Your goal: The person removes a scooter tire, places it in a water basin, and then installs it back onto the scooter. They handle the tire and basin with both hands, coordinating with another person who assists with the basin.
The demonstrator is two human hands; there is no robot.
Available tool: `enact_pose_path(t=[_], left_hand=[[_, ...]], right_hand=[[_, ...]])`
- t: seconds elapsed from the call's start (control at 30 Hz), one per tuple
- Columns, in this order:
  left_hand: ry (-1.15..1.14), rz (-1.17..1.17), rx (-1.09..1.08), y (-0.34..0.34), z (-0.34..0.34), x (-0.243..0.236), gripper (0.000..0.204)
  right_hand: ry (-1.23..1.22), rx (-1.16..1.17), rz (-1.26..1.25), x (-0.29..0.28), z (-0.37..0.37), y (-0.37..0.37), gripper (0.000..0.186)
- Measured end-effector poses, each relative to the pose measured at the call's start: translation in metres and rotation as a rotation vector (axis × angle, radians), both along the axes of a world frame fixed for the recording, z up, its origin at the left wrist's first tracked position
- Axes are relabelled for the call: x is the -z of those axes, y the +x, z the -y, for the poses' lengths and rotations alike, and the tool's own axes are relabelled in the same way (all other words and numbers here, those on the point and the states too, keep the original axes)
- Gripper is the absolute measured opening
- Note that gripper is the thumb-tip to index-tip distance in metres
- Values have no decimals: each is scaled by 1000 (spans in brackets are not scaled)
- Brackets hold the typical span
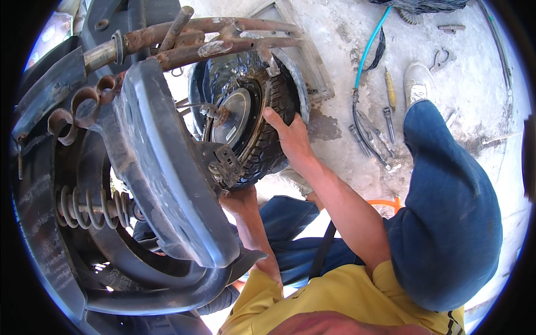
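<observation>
A black knobbly-tyred wheel (274, 103) with a grey hub (233, 116) stands tilted among the parts of a vehicle frame, its tread dark and wet-looking. My right hand (290, 137) is closed round the right side of the tyre, thumb on the sidewall; the other fingers are mostly hidden. From below, my left hand (241, 200) holds the near edge of the tyre, with its fingers largely out of sight. Behind the wheel is a grey basin (303, 84) with what looks like water in it. A dark metal bracket (226, 167) sits close above my left hand.
Left of the wheel are a long dark panel (167, 162), rusty tubes (223, 47) and a coil spring (92, 209). On the right, the concrete floor holds a teal hose (368, 50), a yellow-handled screwdriver (390, 89), a socket tool (389, 124) and pliers (440, 59), near my shoe (419, 82).
</observation>
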State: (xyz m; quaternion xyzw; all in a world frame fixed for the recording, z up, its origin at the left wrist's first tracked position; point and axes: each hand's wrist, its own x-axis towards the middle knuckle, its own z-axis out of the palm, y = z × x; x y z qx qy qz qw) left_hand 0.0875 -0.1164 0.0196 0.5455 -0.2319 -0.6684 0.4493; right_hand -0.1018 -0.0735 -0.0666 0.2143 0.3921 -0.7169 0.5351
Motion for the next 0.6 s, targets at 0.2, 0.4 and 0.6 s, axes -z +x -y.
enact_pose_path(t=[0.2, 0.4, 0.6], left_hand=[[15, 42, -102, 20, 9, 14, 53], [61, 41, -75, 11, 4, 10, 55], [95, -2, -22, -4, -14, 6, 59]], right_hand=[[-126, 189, 134, 5, 4, 23, 80], [-86, 236, 113, -11, -7, 37, 83], [-12, 159, 23, 1, 0, 14, 84]])
